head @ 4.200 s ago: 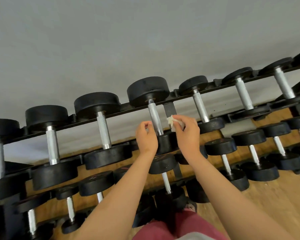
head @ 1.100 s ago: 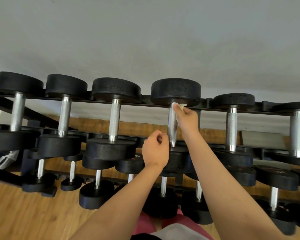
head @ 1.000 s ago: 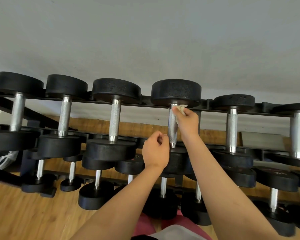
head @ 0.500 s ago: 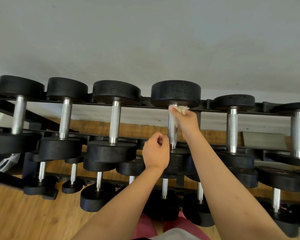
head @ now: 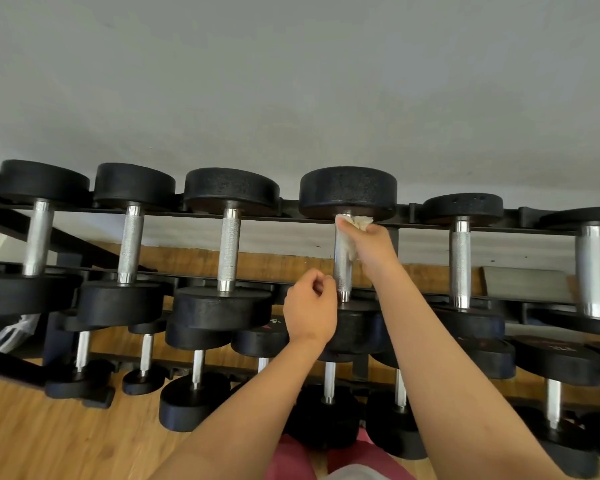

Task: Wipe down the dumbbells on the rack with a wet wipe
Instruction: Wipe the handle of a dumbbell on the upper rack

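Observation:
A black dumbbell (head: 347, 192) with a steel handle lies on the top tier of the black rack (head: 409, 220). My right hand (head: 369, 245) presses a crumpled white wet wipe (head: 355, 223) against the far end of that handle, just under the far weight head. My left hand (head: 310, 311) is curled into a loose fist beside the handle's near end, over the near weight head; it holds nothing that I can see.
Several more black dumbbells (head: 231, 192) fill the top tier on both sides, and smaller ones (head: 194, 405) sit on lower tiers. A grey wall (head: 291, 81) stands behind the rack. Wooden floor (head: 49, 438) lies below, and red shorts (head: 291, 459) show at the bottom edge.
My right hand has slid the wipe up the handle to its far end under the weight head. The view has turned from tilted to level. My left hand has stayed in place.

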`<state>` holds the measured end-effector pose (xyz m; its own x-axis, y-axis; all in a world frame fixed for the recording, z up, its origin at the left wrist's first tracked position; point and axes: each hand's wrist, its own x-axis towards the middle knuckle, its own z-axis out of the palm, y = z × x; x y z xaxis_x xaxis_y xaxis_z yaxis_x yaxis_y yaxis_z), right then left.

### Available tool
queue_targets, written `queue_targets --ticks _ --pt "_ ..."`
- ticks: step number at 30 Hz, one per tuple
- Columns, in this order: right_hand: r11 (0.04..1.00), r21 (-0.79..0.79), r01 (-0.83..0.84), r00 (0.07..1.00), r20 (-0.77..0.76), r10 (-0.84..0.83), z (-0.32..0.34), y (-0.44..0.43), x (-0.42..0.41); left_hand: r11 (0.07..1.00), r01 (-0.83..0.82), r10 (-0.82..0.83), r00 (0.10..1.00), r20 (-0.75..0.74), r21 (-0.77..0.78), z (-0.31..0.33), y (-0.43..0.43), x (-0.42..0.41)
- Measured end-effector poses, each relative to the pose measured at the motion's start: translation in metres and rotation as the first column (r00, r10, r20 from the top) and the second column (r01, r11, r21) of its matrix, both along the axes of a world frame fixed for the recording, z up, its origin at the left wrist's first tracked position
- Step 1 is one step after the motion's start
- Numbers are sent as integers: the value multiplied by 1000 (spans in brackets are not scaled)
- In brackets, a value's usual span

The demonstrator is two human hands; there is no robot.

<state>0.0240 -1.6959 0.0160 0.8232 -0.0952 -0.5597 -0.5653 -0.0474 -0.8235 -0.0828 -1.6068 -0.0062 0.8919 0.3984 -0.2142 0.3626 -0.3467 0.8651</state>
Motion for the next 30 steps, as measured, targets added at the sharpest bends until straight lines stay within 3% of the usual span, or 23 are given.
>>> queue_targets --ticks 6,12,18,26,30 --pt "949 -30 314 933 196 -303 -10 0 -10 1000 -3 3 1000 24 -9 0 1 -1" --pt "967 -167 192 928 351 -124 -17 7 -20 1000 0 1 999 34 -14 1 0 0" --pt "944 -209 254 928 328 -177 -27 7 -16 1000 -2 3 999 32 -17 -1 1 -1" --pt "970 27 241 944 226 -241 -15 5 -16 1000 6 -5 1000 22 -26 0 1 0" --pt "982 40 187 955 229 -191 -13 0 -14 1000 3 -3 1000 13 -17 -1 1 0"
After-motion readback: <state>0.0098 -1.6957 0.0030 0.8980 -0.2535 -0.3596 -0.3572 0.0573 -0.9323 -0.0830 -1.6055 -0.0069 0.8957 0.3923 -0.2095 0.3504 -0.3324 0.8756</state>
